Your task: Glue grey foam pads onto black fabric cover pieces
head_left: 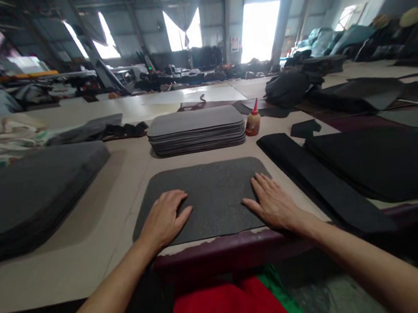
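A dark grey sheet with rounded corners (211,198) lies flat at the table's front edge. My left hand (166,217) rests on its left side, fingers spread and pointing inward. On the sheet's right side lies my right hand (271,200), flat with the thumb apart from the fingers. Neither hand grips anything. Behind the sheet stands a neat stack of grey rounded sheets (197,132). A small bottle with amber contents and a red pointed tip (253,123) is just right of that stack.
The beige table (111,214) holds a thick dark stack (28,195) at the left. Right of the sheet lie a long black strip (316,182) and a pile of black material (388,162). A black bundle (289,85) and white cloth (0,139) are farther back.
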Demonstrator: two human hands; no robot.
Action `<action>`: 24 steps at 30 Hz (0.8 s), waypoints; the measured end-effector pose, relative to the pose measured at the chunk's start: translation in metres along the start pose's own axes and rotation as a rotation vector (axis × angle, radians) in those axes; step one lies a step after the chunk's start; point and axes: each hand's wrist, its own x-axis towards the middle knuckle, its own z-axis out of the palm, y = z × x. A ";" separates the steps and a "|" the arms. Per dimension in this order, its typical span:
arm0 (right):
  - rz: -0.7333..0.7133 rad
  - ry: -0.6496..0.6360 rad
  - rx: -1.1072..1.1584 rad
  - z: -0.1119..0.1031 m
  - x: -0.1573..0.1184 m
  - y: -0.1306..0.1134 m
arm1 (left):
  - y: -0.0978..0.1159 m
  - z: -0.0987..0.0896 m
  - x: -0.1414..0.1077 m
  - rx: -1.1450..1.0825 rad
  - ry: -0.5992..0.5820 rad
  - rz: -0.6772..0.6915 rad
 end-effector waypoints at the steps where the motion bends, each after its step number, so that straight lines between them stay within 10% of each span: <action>1: 0.011 0.007 -0.019 0.002 -0.006 0.009 | 0.001 -0.001 0.000 0.001 -0.002 -0.002; 7: 0.034 0.105 -0.080 0.005 -0.016 0.040 | 0.012 -0.009 -0.002 -0.026 0.001 -0.034; 15: -0.281 0.011 0.126 -0.016 0.082 -0.048 | 0.016 -0.004 -0.003 0.155 0.005 -0.183; 24: 0.011 -0.005 0.084 0.008 0.122 -0.021 | 0.012 -0.003 -0.001 0.210 -0.116 -0.257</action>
